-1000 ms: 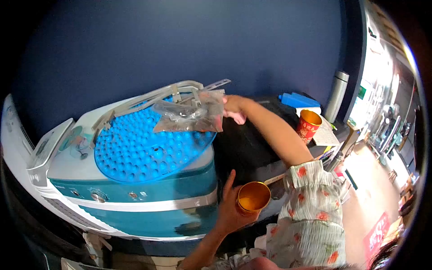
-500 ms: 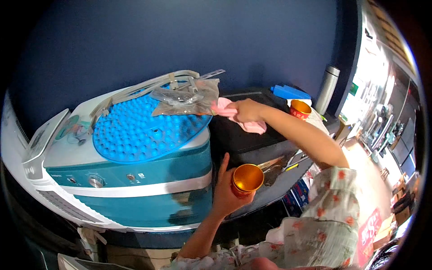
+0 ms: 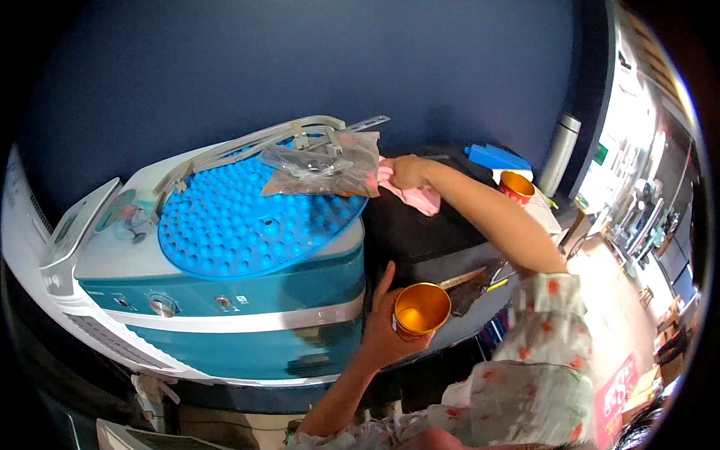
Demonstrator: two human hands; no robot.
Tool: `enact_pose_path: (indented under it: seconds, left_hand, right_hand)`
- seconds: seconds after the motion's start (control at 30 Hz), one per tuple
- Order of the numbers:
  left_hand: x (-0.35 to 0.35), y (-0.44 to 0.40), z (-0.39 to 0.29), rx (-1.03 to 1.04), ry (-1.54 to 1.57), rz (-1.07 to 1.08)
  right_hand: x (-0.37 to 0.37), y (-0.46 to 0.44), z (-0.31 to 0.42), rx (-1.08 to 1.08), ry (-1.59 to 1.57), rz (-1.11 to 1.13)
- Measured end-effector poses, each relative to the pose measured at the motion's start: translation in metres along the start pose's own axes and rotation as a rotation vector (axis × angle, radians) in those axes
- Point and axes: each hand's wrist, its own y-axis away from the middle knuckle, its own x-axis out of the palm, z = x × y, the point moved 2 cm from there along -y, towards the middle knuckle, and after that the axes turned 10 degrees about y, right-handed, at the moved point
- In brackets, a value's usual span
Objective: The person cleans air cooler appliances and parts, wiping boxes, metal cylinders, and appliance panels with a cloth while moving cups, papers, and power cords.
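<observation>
My left hand [image 3: 388, 330] is wrapped round a cup [image 3: 422, 309] with a gold inside, its mouth facing up, in front of the black surface. Farther back, my right hand [image 3: 409, 172] grips a pink cloth [image 3: 417, 196] that lies on the black top [image 3: 420, 232]. The cloth's left end touches or nearly touches a clear plastic bag [image 3: 330, 176]. Under the bag is a round blue bumpy mat [image 3: 240, 225], with grey metal frame pieces [image 3: 255, 150] along its back edge.
The mat rests on a white and teal machine [image 3: 217, 307] at the left. At the right are a second red and gold cup [image 3: 517, 187], a blue object [image 3: 496, 157] and a silver flask [image 3: 559, 155]. A dark blue wall [image 3: 337, 60] rises behind.
Over the last second my right hand has moved from the bag's right edge onto the black top, and more of the pink cloth shows. My left hand still holds its cup.
</observation>
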Motion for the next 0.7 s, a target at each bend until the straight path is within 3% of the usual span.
enact_pose_path:
  seconds: [0.03,0.1,0.13,0.17,0.23,0.3,0.33,0.37,0.53,0.6,0.7]
  left_hand:
    - [0.001,0.001,0.002,-0.033,0.027,0.004]
    - [0.001,0.000,0.006,-0.054,0.020,0.020]
    - [0.000,-0.001,0.008,-0.044,-0.013,0.032]
    - [0.001,0.002,0.008,-0.058,-0.004,0.042]
    - [0.003,0.003,0.010,-0.096,0.046,0.059]
    - [0.001,0.001,0.007,-0.093,0.120,0.026]
    - [0.001,0.000,0.002,-0.074,0.155,-0.019]
    - [-0.001,0.000,-0.001,-0.063,0.187,-0.062]
    - [0.000,0.001,-0.001,-0.059,0.106,0.016]
    - [-0.001,-0.002,-0.001,-0.057,0.055,0.031]
    - [0.000,-0.003,-0.001,-0.055,0.033,0.044]
  right_hand:
    - [0.004,-0.019,-0.009,0.100,-0.151,0.021]
    - [0.013,-0.042,-0.022,0.047,-0.117,-0.112]
    - [0.040,-0.081,-0.059,-0.450,0.092,-0.433]
    - [0.048,-0.074,-0.066,-0.441,0.043,-0.375]
    - [0.054,-0.071,-0.080,-0.181,-0.009,-0.236]
    - [0.044,-0.069,-0.081,0.285,-0.085,-0.099]
    - [0.036,-0.070,-0.077,0.415,-0.082,-0.077]
    - [0.031,-0.071,-0.067,0.477,-0.059,-0.063]
    - [0.003,-0.034,-0.007,0.123,0.168,-0.073]
    - [0.001,-0.022,-0.021,0.271,-0.238,0.005]
    - [-0.010,0.015,-0.031,0.595,-0.458,0.107]
